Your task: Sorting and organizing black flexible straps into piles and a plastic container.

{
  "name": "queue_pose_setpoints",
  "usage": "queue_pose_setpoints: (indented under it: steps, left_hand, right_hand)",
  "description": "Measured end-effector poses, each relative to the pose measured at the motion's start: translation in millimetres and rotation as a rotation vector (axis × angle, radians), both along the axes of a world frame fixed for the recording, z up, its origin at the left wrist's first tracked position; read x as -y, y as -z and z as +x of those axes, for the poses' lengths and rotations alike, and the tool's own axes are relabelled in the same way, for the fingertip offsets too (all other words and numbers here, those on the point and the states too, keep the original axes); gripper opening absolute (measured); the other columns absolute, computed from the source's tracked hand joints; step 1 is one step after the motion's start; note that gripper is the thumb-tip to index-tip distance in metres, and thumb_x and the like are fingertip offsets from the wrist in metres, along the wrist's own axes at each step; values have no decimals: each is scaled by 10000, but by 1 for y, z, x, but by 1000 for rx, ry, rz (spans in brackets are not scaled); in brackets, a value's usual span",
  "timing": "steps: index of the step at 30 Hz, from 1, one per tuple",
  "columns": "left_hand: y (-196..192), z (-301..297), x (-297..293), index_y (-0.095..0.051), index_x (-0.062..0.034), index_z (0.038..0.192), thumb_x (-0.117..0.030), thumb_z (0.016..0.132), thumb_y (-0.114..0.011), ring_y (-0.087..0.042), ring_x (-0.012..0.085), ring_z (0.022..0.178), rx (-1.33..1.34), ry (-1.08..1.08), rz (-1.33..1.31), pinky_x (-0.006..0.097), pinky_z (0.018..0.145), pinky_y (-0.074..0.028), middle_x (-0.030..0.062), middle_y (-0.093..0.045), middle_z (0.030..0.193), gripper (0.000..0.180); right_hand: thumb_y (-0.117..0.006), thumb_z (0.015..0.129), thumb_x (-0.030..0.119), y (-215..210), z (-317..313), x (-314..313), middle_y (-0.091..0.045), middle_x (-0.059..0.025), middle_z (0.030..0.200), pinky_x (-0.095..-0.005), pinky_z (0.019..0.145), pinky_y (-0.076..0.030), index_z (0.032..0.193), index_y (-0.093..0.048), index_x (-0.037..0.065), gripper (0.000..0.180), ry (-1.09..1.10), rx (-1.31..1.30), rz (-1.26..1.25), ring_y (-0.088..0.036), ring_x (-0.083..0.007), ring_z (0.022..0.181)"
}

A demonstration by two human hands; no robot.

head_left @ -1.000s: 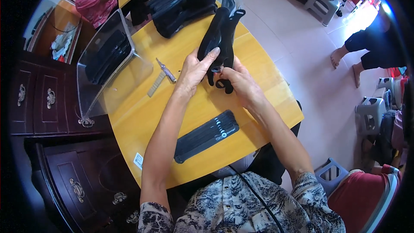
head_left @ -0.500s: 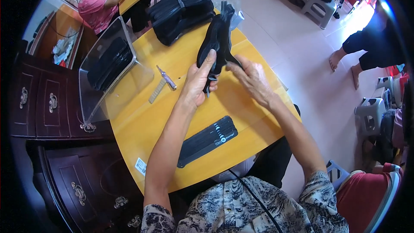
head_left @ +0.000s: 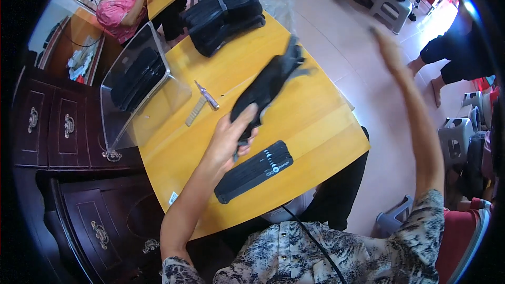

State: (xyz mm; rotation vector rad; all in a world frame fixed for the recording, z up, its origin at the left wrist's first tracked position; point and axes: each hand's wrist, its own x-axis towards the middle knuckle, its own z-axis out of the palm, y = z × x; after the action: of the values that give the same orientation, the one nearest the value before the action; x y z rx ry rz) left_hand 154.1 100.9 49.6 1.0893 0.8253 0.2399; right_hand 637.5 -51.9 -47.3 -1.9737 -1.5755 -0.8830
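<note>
On the yellow table (head_left: 321, 121), near centre, the left hand (head_left: 231, 139) grips the lower end of a long black sock (head_left: 268, 87). Fingers curled round it, thumb side up; grip closed on the fabric, tho how tight can't tell. Sock runs from the hand up toward 1 o'clock, its far end w/ loose flaps near the table's right edge. The right hand (head_left: 389, 50) is raised off the table at approx 2 o'clock from the left one, well apart from the sock, blurred; looks open w/ nothing in it.

Just below the left hand, at 5 o'clock, a flat black card pack (head_left: 255, 171) w/ a small round white mark lies on the table, slanting up to the right, not touching the hand as far as I can tell. At 10 o'clock from the hand: a small metal tool (head_left: 208, 96) w/ a pale strip (head_left: 194, 111) beside it. Further left, 9–10 o'clock, a clear plastic stand (head_left: 126, 110) leans at the table's edge w/ black socks stacked behind it. At 12 o'clock, a big bundle of black socks (head_left: 226, 16) at the table's far end.

Top left, another person in a pink top (head_left: 118, 8) sits at a second yellow table. Dark wooden cabinet (head_left: 52, 126) on the left; grey stools (head_left: 455, 137) on the tiled floor at right.
</note>
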Motion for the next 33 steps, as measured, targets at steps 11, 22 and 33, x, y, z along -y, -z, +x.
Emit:
queue_pose_setpoints:
  steps: [11, 22, 33]
  left_hand:
    - [44, -52, -53, -356, 106, 1258, -163, 945, -480, -400, 87, 476, 944, -31, -923, 198, 398, -357, 34, -373, 682, 431]
    - [33, -53, -46, -393, 83, 1241, -234, 961, -469, -395, 80, 444, 829, 20, -692, 205, 378, -348, 36, -396, 672, 430]
    - [13, -36, -23, -553, -53, 1018, -393, 883, -631, -494, 64, 460, 65, -315, 471, 203, 387, -389, 6, -542, 664, 373]
  right_hand:
    - [-460, 927, 351, -64, -209, -29, -507, -29, 665, -319, 538, -420, 954, -566, 34, 336, -60, -1097, -679, -511, -122, 625]
    - [-557, 892, 239, -35, -309, -96, -586, -298, 904, -501, 750, -477, 984, -474, -36, 301, -123, -889, -338, -591, -447, 855]
    - [-607, 874, 414, -103, -331, -92, -623, -152, 851, -371, 653, -495, 905, -603, -31, 447, -330, -1005, -163, -606, -260, 694]
